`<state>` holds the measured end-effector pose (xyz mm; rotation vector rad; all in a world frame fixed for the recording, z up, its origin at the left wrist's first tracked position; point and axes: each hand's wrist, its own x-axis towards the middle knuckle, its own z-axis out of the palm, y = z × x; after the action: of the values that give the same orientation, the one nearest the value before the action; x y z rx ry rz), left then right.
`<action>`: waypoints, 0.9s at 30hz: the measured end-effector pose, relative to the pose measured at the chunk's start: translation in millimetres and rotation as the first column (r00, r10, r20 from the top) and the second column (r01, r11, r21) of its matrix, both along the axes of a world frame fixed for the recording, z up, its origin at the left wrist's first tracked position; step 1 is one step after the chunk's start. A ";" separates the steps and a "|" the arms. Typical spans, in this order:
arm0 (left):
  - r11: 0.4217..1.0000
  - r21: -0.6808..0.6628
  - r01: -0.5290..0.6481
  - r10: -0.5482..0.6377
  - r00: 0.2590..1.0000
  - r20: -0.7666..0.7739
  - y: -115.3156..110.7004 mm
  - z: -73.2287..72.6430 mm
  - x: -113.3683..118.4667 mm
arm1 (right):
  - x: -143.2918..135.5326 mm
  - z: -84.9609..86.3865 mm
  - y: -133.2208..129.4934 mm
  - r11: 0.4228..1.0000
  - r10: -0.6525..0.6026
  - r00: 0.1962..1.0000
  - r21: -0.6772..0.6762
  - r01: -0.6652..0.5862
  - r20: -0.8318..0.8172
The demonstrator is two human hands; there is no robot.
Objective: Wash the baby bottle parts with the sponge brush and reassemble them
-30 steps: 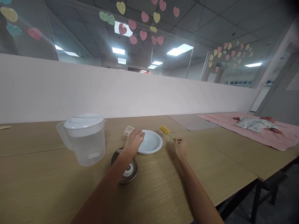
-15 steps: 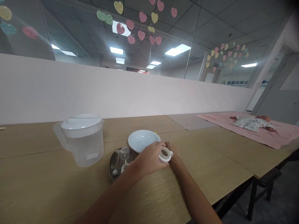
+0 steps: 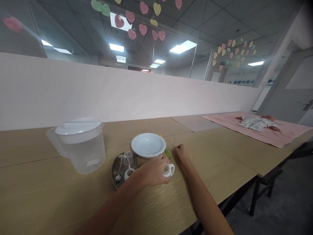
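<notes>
My left hand (image 3: 154, 170) is closed around a white round container (image 3: 168, 170) with a loop handle on its side, probably a feeding bottle. Its open mouth faces me, and my fingers cover most of its body. Just to the right, my right hand (image 3: 184, 153) is closed near the tabletop, apart from the container. A thin pale strand (image 3: 174, 142) rises beside its fingertips; whether they grip it I cannot tell. Between the hands and a white bowl (image 3: 148, 146) lies a slim green-handled tool (image 3: 168, 153), partly hidden.
Left of the bowl, a metal kidney dish (image 3: 114, 174) holds a clear dome cap (image 3: 128, 158) and white bottle parts. A lidded plastic jug (image 3: 84, 150) stands further left. A doll (image 3: 256, 123) lies on a pink cloth (image 3: 288, 138) at the far right.
My hands have moved apart: the left carries the container slightly left and down, the right lies clear of it. More of the green tool shows. The whole view has shifted a little.
</notes>
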<state>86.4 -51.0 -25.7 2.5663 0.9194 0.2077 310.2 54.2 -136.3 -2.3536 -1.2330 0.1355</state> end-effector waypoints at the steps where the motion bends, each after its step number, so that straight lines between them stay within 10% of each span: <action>1: 1.000 -0.002 0.004 -0.004 1.000 -0.007 0.6 0.6 -0.7 | -0.8 -0.7 0.2 1.000 0.008 1.000 0.002 -0.008 0.001; 27: 0.997 0.071 0.003 0.008 0.989 -0.149 -0.3 6.0 0.2 | -5.9 -13.1 21.9 0.999 -0.037 0.999 0.006 0.037 -0.038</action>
<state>86.5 -51.3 -19.8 2.6759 0.9852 0.0507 304.3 76.1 -149.4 -2.3555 -1.1701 0.1628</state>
